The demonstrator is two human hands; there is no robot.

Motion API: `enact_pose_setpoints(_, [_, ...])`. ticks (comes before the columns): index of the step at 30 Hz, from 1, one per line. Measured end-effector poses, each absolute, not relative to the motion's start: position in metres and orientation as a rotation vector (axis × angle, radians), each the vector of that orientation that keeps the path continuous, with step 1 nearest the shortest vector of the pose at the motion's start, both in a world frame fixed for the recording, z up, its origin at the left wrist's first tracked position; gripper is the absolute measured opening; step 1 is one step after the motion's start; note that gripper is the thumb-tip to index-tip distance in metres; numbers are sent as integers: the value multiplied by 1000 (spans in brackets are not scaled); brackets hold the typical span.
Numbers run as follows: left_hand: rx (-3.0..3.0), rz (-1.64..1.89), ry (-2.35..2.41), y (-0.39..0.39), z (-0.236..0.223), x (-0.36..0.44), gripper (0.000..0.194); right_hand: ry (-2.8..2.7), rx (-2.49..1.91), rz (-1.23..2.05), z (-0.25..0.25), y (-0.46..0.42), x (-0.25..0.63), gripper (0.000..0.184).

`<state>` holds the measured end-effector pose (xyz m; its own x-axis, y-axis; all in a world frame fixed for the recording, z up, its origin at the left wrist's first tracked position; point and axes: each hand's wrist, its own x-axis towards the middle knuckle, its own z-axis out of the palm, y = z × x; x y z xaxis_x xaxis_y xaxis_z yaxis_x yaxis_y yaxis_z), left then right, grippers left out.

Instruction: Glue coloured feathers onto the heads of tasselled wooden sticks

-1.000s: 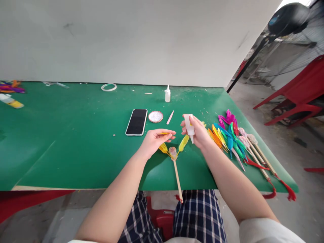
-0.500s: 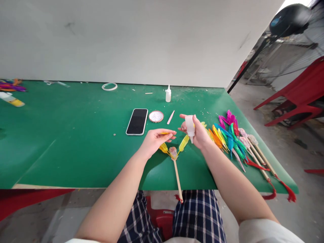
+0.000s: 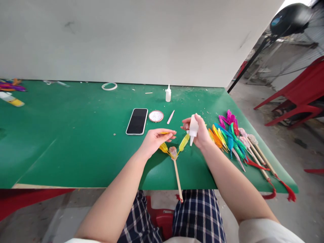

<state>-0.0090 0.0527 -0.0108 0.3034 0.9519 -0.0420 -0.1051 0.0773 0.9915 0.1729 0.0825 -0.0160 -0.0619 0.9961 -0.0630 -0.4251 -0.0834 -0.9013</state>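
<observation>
My right hand is closed around a white squeeze glue bottle, its nozzle pointing down. To the left, my left hand pinches a slim yellow feather, mostly hidden by the fingers. Between and below both hands lies a wooden stick with a pinkish flower piece at its top and a red tassel at its lower end. Yellow feathers spread from the flower piece to both sides; the left ones are partly behind my left hand.
Beyond my hands are a phone, a round lid, tweezers and a second bottle. At right lie coloured feathers and several tasselled sticks. A tape ring sits near the wall on the green table.
My right hand has turned the glue bottle, and its nozzle has come slightly lower. My left hand and the stick stay in place.
</observation>
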Motion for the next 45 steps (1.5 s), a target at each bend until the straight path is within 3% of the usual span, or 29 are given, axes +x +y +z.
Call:
enact_pose_setpoints(8, [1225, 972, 956, 52, -8, -9, 26, -841, -1041, 1378, -16, 83, 173, 52])
enact_pose_setpoints(25, [1226, 1041, 987, 55, -8, -13, 25, -956, -972, 1328, -23, 83, 174, 27])
enact_pose_setpoints(38, [1212, 1106, 1028, 57, -7, -19, 30, -1156, -876, 1298, -19, 78, 170, 43])
enact_pose_setpoints(45, [1203, 1102, 1020, 57, -6, -19, 28, -1242, -833, 1235, -18, 76, 167, 38])
